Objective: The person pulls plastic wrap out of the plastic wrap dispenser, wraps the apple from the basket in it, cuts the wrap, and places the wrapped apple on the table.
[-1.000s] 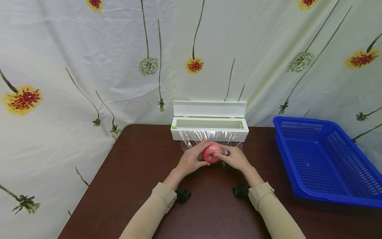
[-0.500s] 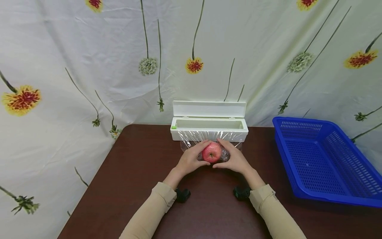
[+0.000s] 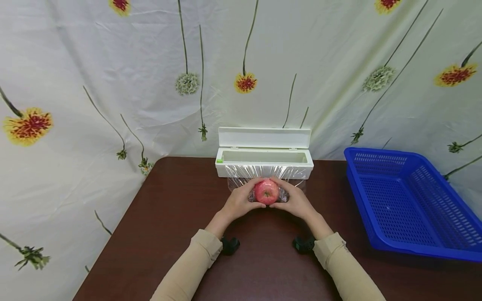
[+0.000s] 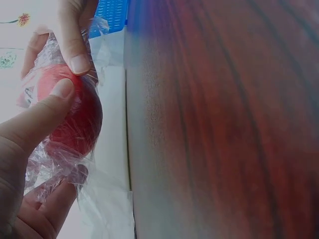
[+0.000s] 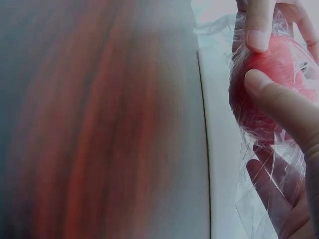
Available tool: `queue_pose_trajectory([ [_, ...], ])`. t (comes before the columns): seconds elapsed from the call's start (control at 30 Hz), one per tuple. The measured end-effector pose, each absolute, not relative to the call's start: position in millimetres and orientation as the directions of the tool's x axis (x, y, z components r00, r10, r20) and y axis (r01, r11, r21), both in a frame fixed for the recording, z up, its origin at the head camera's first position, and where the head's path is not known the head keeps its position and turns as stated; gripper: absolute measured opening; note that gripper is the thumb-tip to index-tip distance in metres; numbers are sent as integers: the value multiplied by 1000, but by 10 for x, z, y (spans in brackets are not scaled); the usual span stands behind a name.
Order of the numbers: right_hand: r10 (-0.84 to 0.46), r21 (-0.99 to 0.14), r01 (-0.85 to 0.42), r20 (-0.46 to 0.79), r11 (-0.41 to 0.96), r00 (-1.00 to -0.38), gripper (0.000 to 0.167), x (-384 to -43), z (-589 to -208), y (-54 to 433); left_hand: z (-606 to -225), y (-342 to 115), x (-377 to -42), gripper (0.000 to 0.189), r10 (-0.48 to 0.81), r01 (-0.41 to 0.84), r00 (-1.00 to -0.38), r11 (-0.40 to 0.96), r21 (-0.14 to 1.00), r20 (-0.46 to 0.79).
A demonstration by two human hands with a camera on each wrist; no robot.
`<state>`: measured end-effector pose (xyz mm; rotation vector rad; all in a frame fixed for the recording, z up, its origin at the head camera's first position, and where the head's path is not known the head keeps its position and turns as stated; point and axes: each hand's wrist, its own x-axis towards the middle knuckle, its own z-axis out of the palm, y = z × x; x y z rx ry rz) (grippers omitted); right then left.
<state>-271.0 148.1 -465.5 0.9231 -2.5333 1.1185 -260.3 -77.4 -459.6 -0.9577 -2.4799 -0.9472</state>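
Evenly placed, the film-wrapped round apple (image 3: 266, 192) lies between the left hand (image 3: 239, 202) and right hand (image 3: 298, 202), neither nearer, their curled fingers holding its 2 opposite sides.

Apple (image 3: 266, 192) held btwn L hand (image 3: 239, 202) & R hand (image 3: 298, 203). Wht box (image 3: 263, 156) seen at its 12 o'clock, blue basket (image 3: 404, 209) at 3.

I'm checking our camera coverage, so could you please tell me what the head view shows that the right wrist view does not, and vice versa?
Only the head view shows the basket, the raised lid, the sleeves and the printed flowers. Only the right wrist view shows the streaky grain of the table. Both show the left hand and right hand holding the apple, with clear film against it.
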Motion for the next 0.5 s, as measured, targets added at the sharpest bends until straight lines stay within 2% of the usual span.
queue_pose_trajectory([
  [0.5, -470, -579, -619, 407, 530, -784, 83, -2714, -4614, 1506, -4554, -787, -2598, 79, 484, 671, -742, 540, 509, 464],
])
